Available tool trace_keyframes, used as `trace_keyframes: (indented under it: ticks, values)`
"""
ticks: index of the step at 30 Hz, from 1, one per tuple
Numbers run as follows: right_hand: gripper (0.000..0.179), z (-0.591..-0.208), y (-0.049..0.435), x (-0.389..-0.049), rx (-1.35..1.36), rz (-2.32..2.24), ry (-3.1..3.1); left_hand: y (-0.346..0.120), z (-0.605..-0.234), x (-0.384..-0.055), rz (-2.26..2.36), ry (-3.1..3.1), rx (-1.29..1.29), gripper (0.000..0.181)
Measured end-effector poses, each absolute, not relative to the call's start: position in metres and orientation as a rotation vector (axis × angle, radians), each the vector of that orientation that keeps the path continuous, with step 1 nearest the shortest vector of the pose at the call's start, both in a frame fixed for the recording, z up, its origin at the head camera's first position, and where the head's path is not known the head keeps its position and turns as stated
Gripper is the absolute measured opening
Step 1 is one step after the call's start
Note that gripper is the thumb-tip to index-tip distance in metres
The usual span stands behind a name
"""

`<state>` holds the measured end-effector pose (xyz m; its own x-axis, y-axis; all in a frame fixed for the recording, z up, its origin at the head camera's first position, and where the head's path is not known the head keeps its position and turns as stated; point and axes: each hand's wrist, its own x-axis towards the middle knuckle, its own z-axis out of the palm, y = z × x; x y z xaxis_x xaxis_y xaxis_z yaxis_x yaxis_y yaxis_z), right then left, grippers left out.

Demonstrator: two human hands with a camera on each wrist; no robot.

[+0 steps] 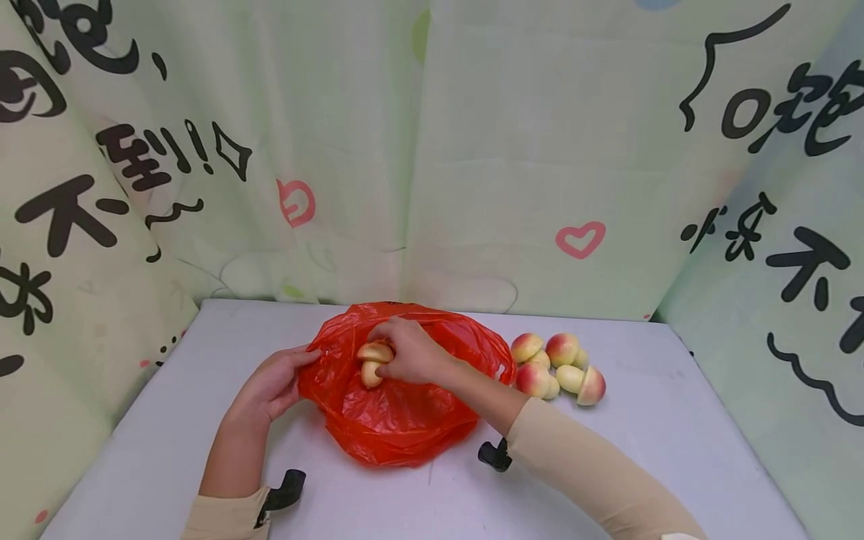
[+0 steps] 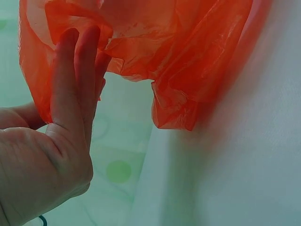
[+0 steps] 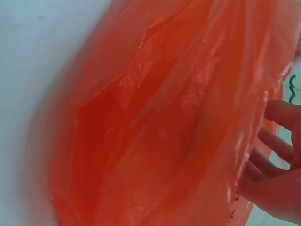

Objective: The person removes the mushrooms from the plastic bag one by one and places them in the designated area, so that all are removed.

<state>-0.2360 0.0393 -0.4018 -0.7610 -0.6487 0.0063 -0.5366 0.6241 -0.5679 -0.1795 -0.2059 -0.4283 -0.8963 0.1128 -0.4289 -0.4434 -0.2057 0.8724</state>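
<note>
A red plastic bag (image 1: 405,435) lies with its mouth spread wide on the table. My left hand (image 1: 275,381) holds the bag's left rim; in the left wrist view its long fingers (image 2: 66,89) lie against the red film, fairly straight, with the thumb on the other side. Inside the mouth, my right hand (image 1: 417,352) grips a mushroom (image 1: 371,364) with a tan cap and pale stem between thumb and fingers. The right wrist view shows the right fingers (image 3: 277,146) past the bag's edge, the mushroom hidden there by the film.
Several mushrooms with pink and yellow caps, such as one lying on its side (image 1: 590,386), sit in a cluster right of the bag. The white table (image 1: 648,450) ends at a printed curtain (image 1: 486,225) behind and at both sides.
</note>
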Motion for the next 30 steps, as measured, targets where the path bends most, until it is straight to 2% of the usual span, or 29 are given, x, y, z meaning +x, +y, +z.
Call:
trace_keyframes:
  ticks: [30]
  values:
    - [0.057, -0.424, 0.023, -0.236, -1.075, -0.552, 2.7, -0.205, -0.432, -0.181, 2.152, 1.708, -0.362, 0.053]
